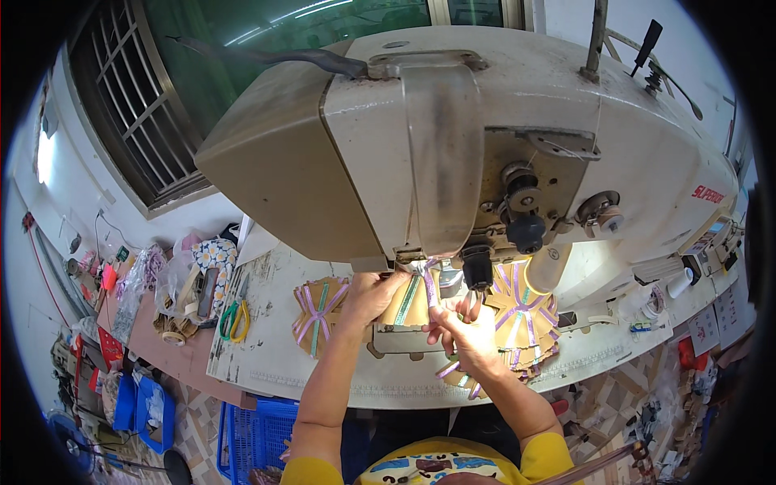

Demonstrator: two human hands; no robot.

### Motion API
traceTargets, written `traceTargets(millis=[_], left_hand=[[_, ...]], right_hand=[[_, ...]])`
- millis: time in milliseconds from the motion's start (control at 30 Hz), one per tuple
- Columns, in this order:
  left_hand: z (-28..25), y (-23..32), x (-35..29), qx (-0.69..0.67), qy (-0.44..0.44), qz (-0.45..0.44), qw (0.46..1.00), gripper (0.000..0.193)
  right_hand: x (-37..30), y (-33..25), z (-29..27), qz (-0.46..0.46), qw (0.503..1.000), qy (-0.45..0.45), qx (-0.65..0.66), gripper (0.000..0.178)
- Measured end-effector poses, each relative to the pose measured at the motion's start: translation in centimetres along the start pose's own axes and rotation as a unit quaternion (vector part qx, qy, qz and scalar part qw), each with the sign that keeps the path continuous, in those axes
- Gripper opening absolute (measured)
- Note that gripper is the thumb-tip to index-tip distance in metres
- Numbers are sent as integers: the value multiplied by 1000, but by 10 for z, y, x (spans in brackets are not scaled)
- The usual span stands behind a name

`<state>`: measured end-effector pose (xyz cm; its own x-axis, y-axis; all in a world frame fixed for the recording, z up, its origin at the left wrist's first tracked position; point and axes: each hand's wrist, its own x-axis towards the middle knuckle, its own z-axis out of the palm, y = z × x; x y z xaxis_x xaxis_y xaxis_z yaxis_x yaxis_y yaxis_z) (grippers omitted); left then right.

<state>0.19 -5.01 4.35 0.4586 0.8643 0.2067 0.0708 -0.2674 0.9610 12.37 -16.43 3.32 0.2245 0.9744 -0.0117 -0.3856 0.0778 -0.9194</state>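
Note:
Under the head of a large off-white sewing machine (364, 162) lies a tan piece (411, 305) with a green band and a purple strip (431, 293) on it. My left hand (372, 299) grips the left side of this piece, its thumb reaching close to the needle area. With bent fingers, my right hand (467, 333) pinches the near end of the purple strip at the piece's right side. The needle and the far edge of the piece are hidden by the machine head.
Similar tan pieces with crossed purple strips (319, 315) lie to the left. A stack of more pieces (521, 319) sits on the right. Green- and yellow-handled scissors (234, 321) rest at the left, near bagged items (182, 279). A blue crate (246, 440) stands below the table edge.

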Motion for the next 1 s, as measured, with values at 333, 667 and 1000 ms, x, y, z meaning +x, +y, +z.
traceTargets(millis=[333, 667, 1000], left_hand=[[-27, 11, 33, 179, -132, 2, 975, 23], [-22, 7, 30, 157, -109, 47, 980, 17], [-17, -4, 27, 87, -19, 34, 995, 14]], right_hand=[[5, 19, 27, -10, 1000, -11, 15, 16], [5, 17, 17, -13, 1000, 3, 6, 21], [9, 8, 11, -7, 1000, 12, 2, 23]])
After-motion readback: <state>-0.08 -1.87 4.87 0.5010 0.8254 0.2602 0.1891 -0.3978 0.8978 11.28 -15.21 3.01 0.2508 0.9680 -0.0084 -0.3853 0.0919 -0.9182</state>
